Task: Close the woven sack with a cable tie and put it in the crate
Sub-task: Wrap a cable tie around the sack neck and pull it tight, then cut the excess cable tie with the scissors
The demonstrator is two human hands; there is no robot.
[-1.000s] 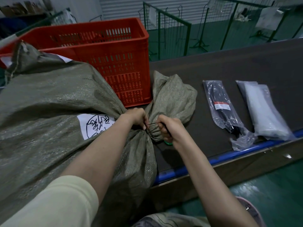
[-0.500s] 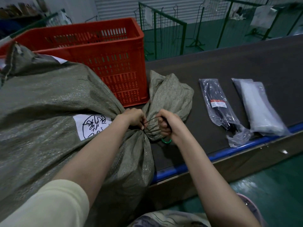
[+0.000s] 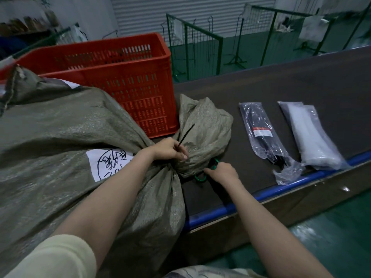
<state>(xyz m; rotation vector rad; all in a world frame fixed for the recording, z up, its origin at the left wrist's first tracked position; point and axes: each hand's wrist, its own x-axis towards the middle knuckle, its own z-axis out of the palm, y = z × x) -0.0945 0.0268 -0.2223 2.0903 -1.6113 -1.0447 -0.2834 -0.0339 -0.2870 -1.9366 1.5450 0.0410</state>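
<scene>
A big grey-green woven sack point(image 3: 60, 137) lies on the dark belt, its neck gathered and its loose top point(image 3: 204, 125) flaring to the right. My left hand point(image 3: 170, 150) grips the gathered neck and pinches the black cable tie point(image 3: 186, 135), whose free tail sticks up and to the right. My right hand point(image 3: 221, 172) rests on the belt just below the sack top, fingers on the green-handled scissors point(image 3: 200, 178) that lie partly under the fabric. A red plastic crate point(image 3: 124, 77) stands behind the sack.
Two plastic bags lie on the belt to the right: one of black cable ties point(image 3: 263, 133), one of white ties point(image 3: 313, 137). The belt's blue front edge point(image 3: 261, 194) runs below them. Green wire-mesh racks point(image 3: 200, 49) stand on the floor beyond the belt.
My right hand has let go of the cable tie and dropped to the scissors on the belt. The tie now sits tight on the neck, its tail sticking up from my left hand.
</scene>
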